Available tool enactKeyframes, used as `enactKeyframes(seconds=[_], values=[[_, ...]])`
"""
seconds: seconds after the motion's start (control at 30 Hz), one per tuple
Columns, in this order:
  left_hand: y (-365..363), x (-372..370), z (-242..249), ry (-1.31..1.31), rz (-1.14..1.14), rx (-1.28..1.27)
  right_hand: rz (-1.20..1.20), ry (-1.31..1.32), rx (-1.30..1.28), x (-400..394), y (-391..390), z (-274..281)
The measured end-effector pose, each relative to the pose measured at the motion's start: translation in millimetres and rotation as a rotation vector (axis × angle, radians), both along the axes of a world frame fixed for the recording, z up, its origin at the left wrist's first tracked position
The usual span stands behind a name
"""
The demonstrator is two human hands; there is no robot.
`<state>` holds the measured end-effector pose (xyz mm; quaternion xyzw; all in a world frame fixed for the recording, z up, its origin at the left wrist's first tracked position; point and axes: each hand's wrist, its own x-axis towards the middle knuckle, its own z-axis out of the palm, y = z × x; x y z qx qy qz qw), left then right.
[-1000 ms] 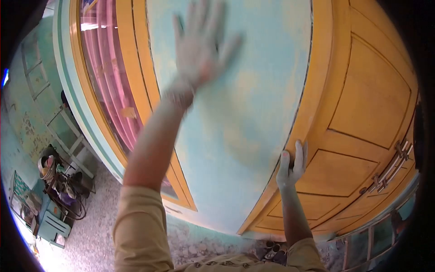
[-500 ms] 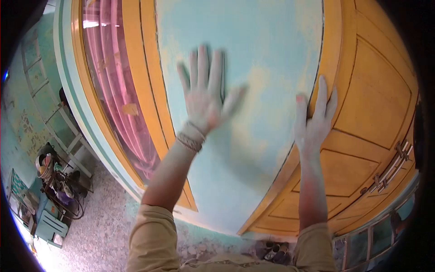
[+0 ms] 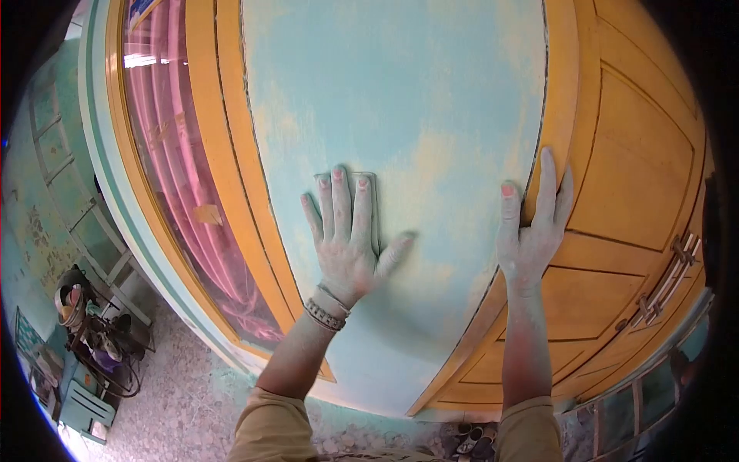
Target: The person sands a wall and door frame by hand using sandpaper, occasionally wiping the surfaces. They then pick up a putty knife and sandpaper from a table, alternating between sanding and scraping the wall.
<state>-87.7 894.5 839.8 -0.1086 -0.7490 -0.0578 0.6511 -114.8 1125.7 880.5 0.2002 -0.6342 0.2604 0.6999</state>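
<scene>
My left hand (image 3: pixel 342 239), coated in pale dust, lies flat against the light blue wall panel (image 3: pixel 400 85), fingers stretched and thumb out to the side. Beneath its fingers is a thin sheet (image 3: pixel 375 202), apparently sandpaper, whose top and right edges show; the palm and fingers cover most of it. Bracelets (image 3: pixel 326 312) circle that wrist. My right hand (image 3: pixel 531 223), also dusty, rests with spread fingers on the orange door frame (image 3: pixel 560 92) at the panel's right edge. It holds nothing visible. Yellowish patches show through the blue paint near the left hand.
To the left stands an orange-framed window with a pink curtain (image 3: pixel 173 169). An orange panelled door (image 3: pixel 639 154) with metal latches (image 3: pixel 662 289) is on the right. A ladder (image 3: pixel 96 208) leans at far left, near a cluttered green chair (image 3: pixel 88 400). Shoes (image 3: pixel 469 443) lie on the floor below.
My left hand has slid down the wall panel with the sheet under it. My right hand stays on the door frame. The view has shifted slightly.
</scene>
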Motion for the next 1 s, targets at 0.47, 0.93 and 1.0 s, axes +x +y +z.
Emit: enactKeyframes(seconds=[0.47,0.93,1.0], values=[[-17,-8,61,0.141,0.012,-0.037,0.061,0.001,0.006,-3,6,-1],[-30,-15,140,0.223,0.034,-0.080,0.100,-0.016,0.024,1,6,-2],[-17,-1,54,0.100,0.006,-0.024,0.111,-0.006,0.034,-2,6,0]])
